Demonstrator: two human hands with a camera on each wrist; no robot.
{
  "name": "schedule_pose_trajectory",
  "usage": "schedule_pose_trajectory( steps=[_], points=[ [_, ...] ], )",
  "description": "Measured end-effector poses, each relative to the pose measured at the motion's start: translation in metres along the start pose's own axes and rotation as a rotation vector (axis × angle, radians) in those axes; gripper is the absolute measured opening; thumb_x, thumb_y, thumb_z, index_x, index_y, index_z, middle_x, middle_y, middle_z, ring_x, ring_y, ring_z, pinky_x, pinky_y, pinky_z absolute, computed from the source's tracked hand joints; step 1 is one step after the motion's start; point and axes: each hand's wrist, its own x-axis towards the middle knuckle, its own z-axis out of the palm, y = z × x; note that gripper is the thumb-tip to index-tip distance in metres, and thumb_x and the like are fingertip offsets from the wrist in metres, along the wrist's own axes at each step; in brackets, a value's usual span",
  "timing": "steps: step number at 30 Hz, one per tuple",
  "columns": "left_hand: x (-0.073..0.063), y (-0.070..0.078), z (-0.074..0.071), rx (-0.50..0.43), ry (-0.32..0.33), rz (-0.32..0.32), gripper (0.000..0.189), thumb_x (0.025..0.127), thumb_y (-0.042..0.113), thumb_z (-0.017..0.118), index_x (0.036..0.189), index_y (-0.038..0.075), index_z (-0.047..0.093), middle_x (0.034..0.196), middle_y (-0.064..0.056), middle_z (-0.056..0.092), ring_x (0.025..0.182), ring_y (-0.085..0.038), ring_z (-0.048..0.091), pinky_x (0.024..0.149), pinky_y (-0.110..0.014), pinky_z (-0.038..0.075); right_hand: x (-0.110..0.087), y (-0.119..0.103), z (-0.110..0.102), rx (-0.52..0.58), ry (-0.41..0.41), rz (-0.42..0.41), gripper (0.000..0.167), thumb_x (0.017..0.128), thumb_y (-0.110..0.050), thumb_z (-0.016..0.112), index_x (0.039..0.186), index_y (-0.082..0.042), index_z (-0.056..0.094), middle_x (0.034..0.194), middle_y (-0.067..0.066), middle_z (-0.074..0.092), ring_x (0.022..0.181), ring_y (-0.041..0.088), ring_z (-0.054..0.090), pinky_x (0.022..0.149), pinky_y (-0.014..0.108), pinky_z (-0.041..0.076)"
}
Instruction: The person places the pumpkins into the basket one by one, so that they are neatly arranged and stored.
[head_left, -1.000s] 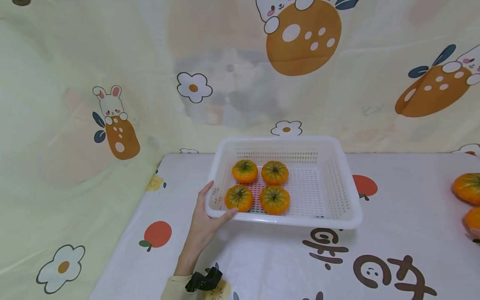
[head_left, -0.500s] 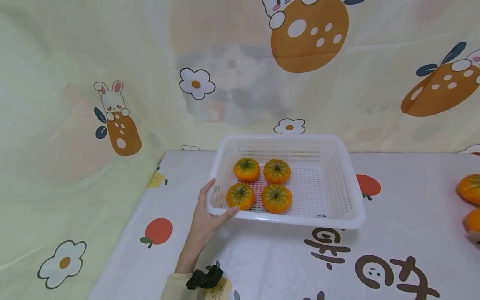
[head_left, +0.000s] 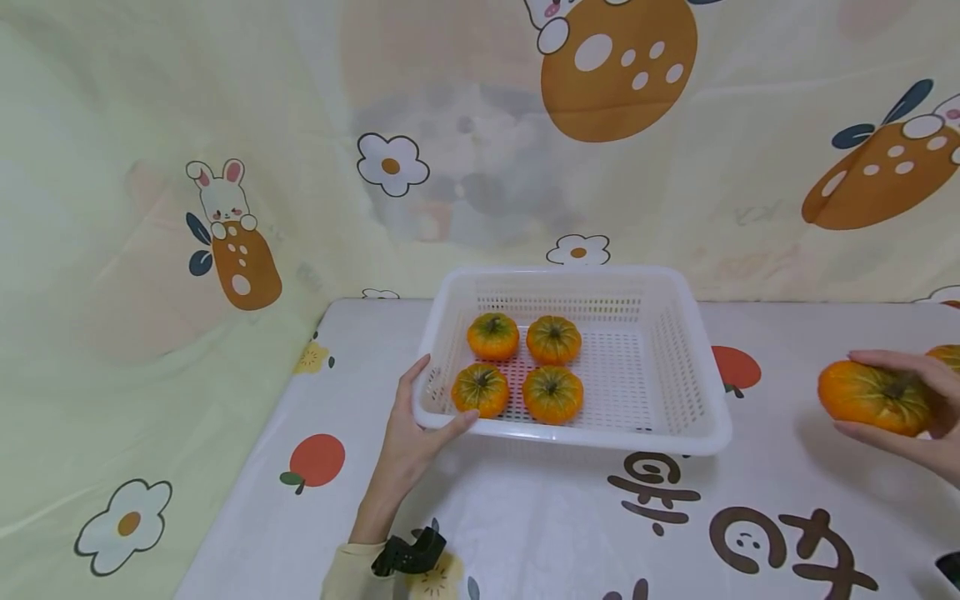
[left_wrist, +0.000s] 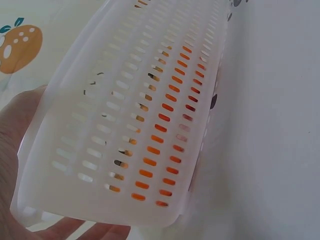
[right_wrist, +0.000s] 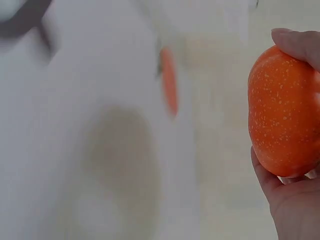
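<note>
A white perforated plastic basket sits on the table with several small orange-green pumpkins grouped in its left half. My left hand grips the basket's near left corner, thumb over the front rim and fingers around the left side. At the far right, my right hand holds another pumpkin above the table, between thumb and fingers. In the right wrist view, that pumpkin's orange speckled skin fills the grasp. The left wrist view shows the basket's slotted side wall, with orange behind the slots.
One more pumpkin is partly visible behind my right hand at the right edge. The white tablecloth has printed fruit and lettering. A patterned cloth hangs behind the table, and another stretch of it is on the left.
My right hand has come into view from the right edge, lifting a pumpkin and carrying it leftward. The left hand keeps its grip on the basket. The head view has shifted slightly.
</note>
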Motion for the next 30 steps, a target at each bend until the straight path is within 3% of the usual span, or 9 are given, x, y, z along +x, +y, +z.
schedule_pose_trajectory(
  steps=[2,6,10,15,19,25,30],
  points=[
    [0.0,0.0,0.0,0.003,0.002,0.0,0.097,0.084,0.023,0.09,0.162,0.02,0.032,0.153,-0.011,0.051,0.126,-0.034,0.056,0.11,-0.057,0.047,0.009,-0.027,0.006,0.115,-0.047,-0.02,0.087,0.08,0.014,0.082,0.155,-0.015,0.049,0.14,-0.029,0.038,0.115,-0.009,0.034,0.088,-0.006,0.031],
    [0.0,-0.001,-0.001,0.003,0.0,-0.004,0.097,0.084,0.025,0.09,0.161,0.021,0.032,0.153,-0.011,0.051,0.126,-0.033,0.056,0.11,-0.058,0.046,0.028,-0.071,0.016,0.173,-0.115,-0.034,0.083,0.083,0.004,0.086,0.154,-0.02,0.051,0.145,-0.018,0.041,0.117,-0.005,0.037,0.085,-0.004,0.034],
    [0.001,-0.001,-0.001,0.001,-0.005,-0.009,0.097,0.084,0.026,0.09,0.162,0.022,0.032,0.154,-0.01,0.051,0.127,-0.033,0.056,0.111,-0.058,0.045,0.052,-0.104,0.03,0.235,-0.147,-0.154,0.082,0.076,0.008,0.088,0.148,-0.014,0.056,0.147,-0.016,0.046,0.121,-0.001,0.043,0.09,0.0,0.038],
    [0.001,0.0,0.0,0.011,-0.003,-0.007,0.097,0.083,0.027,0.09,0.161,0.022,0.033,0.154,-0.009,0.051,0.127,-0.033,0.056,0.11,-0.058,0.046,0.081,-0.136,0.051,0.302,-0.249,-0.324,0.079,0.072,0.011,0.089,0.142,-0.008,0.059,0.143,-0.015,0.05,0.123,0.003,0.046,0.092,0.004,0.043],
    [0.002,0.0,0.001,0.001,-0.007,-0.001,0.097,0.083,0.026,0.09,0.161,0.022,0.033,0.154,-0.009,0.051,0.127,-0.034,0.056,0.11,-0.057,0.046,0.099,-0.157,0.066,0.294,-0.322,-0.384,0.074,0.073,0.005,0.091,0.139,-0.009,0.06,0.14,-0.005,0.054,0.123,0.003,0.046,0.093,0.006,0.044],
    [0.001,0.0,0.001,0.0,-0.007,0.004,0.097,0.084,0.026,0.09,0.161,0.022,0.032,0.154,-0.009,0.05,0.127,-0.033,0.056,0.109,-0.057,0.047,0.12,-0.182,0.076,0.282,-0.486,-0.341,0.066,0.08,-0.005,0.09,0.138,-0.013,0.061,0.141,0.005,0.055,0.125,0.013,0.046,0.094,0.011,0.047],
    [0.0,-0.002,0.0,-0.001,-0.001,0.011,0.097,0.084,0.025,0.09,0.161,0.021,0.032,0.153,-0.009,0.051,0.126,-0.034,0.056,0.108,-0.057,0.047,0.132,-0.188,0.086,0.25,-0.635,-0.343,0.061,0.082,-0.012,0.09,0.136,-0.012,0.062,0.139,0.007,0.056,0.125,0.026,0.051,0.094,0.019,0.051]
  ],
)
